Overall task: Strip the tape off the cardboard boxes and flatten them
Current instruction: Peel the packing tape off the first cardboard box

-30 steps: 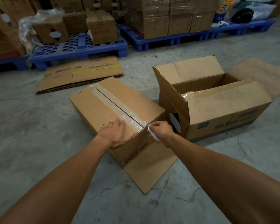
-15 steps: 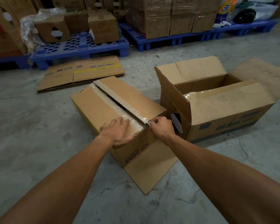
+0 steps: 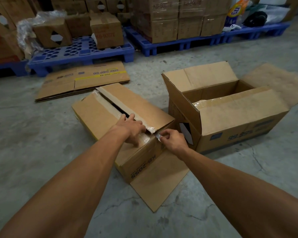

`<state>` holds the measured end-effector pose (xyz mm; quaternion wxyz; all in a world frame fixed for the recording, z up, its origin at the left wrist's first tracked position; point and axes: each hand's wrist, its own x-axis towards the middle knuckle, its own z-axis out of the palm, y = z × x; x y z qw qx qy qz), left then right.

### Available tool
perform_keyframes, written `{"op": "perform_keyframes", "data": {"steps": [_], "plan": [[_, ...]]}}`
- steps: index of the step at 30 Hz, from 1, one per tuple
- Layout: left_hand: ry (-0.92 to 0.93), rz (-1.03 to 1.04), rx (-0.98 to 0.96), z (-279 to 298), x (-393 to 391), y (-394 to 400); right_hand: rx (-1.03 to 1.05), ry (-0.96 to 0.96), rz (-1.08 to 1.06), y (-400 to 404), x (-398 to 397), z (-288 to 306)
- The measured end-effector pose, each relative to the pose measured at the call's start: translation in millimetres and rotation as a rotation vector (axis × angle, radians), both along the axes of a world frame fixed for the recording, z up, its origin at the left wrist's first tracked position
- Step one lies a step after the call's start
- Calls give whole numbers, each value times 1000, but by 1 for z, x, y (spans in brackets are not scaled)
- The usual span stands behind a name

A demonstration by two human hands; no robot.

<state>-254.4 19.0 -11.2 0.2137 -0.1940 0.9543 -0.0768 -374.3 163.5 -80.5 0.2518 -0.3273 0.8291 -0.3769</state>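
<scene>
A brown cardboard box [image 3: 100, 115] lies on the concrete floor in front of me, its near bottom flap [image 3: 160, 179] spread flat on the floor. Clear tape [image 3: 149, 130] runs along its top seam, which has parted into a dark gap. My left hand [image 3: 130, 128] rests on the left top flap, fingertips at the seam, fingers apart. At the box's near right corner my right hand [image 3: 173, 140] pinches the loose end of the tape. To the right stands a second box [image 3: 239, 117], its top flaps open and tape remnants on its near flap.
Flattened cardboard [image 3: 83, 83] lies on the floor beyond the box. Blue pallets [image 3: 81, 54] [image 3: 181, 43] loaded with stacked cartons line the back. Bags and wrapped goods sit at the back right. Bare concrete spreads to the left and near me.
The top seam has split and the right flap has lifted, showing a dark gap. My left hand slid forward to the seam. My right hand keeps its pinch on the tape end.
</scene>
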Motion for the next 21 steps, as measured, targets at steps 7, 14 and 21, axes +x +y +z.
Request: {"op": "perform_keyframes", "data": {"steps": [7,14,21], "plan": [[66,35,53,2,4,-3,-50,-37,148,0,1,-3],[255,47,-28,31,7,-16,34,0,300,-1,16,-2],[393,89,104,42,38,-25,-131,-222,94,-2,18,2]]}}
